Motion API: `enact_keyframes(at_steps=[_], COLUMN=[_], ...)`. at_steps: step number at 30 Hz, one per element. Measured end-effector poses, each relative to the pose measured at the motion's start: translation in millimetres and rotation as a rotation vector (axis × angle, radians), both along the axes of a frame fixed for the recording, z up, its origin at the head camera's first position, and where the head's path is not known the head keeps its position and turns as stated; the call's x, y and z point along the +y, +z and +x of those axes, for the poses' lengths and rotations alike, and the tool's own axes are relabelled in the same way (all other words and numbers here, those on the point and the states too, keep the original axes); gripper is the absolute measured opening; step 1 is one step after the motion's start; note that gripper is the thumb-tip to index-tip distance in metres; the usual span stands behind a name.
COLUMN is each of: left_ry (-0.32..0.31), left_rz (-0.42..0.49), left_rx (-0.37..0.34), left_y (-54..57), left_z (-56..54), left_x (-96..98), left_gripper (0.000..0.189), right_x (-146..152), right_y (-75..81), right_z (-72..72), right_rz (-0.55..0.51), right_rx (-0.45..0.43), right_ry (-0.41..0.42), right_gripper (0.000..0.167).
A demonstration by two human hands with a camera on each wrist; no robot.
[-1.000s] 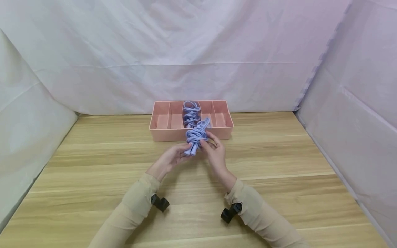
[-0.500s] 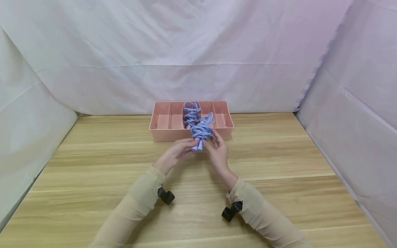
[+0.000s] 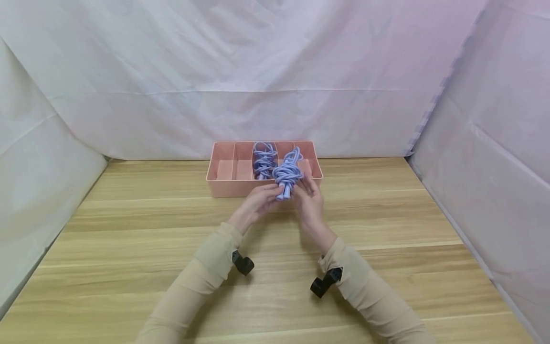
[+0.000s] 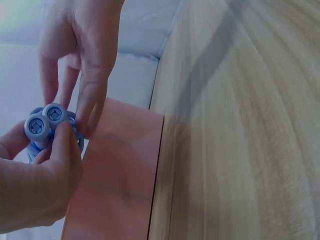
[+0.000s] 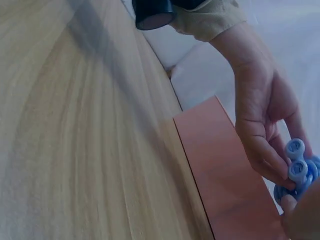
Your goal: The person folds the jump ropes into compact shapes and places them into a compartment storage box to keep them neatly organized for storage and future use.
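Observation:
A bundled light-blue jump rope point(image 3: 287, 173) hangs over the front right rim of a pink divided box point(image 3: 232, 188), with both handles pointing toward me. My left hand point(image 3: 259, 203) pinches it by the handles from the left. From the right, my right hand point(image 3: 311, 204) grips the wound cord, thumb near the handles. The round handle ends point(image 4: 55, 114) face the camera in the left wrist view. Another blue jump rope point(image 3: 264, 161) lies wound up in the box's middle compartment, its lower part partly hidden by the front wall.
The box stands on a wood-grain table point(image 3: 172, 220), close to the white cloth point(image 3: 258, 67) at the back. Thin dividers split it into several compartments. White cloth walls flank the table on both sides. A black wrist camera point(image 3: 243, 263) sits on each sleeve.
Both hands have carried the jump rope forward and to the right, from in front of the box to over its right-hand compartments. The rope in the middle compartment has stayed put.

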State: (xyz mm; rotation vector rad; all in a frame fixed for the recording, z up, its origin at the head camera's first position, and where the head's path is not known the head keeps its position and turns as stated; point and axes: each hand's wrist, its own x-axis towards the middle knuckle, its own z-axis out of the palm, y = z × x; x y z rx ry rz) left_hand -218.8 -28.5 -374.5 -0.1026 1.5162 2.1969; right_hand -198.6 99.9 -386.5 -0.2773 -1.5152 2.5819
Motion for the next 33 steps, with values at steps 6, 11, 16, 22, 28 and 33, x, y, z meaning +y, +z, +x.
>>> enact_keyframes(at_steps=[6, 11, 16, 22, 28, 33], left_ry=[-0.043, -0.044, -0.003, 0.039, 0.146, 0.155], left_rz=[0.068, 0.057, -0.048, -0.082, -0.177, -0.396], left_rx=[0.006, 0.008, 0.032, 0.042, 0.087, 0.254], left_y=[0.1, 0.7, 1.7, 2.9, 4.0, 6.1], left_z=[-11.0, -19.9, -24.5, -30.2, -37.6, -43.8], left_x=[-0.8, 2.9, 9.6, 15.5, 22.2, 24.1], left_gripper=[0.046, 0.047, 0.041, 0.04, 0.04, 0.038], right_x=[10.4, 12.3, 12.4, 12.5, 14.9, 18.9], right_y=[0.8, 1.3, 2.9, 10.3, 17.4, 23.3], right_z=[-8.1, -15.7, -20.4, -27.0, -41.1, -59.3], right_rz=[-0.126, -0.099, 0.016, 0.1, 0.15, 0.235], right_rx=[-0.045, -0.047, -0.034, 0.024, -0.014, -0.097], right_ry=[0.058, 0.051, 0.032, 0.024, 0.034, 0.114], right_gripper=[0.052, 0.057, 0.062, 0.063, 0.064, 0.064])
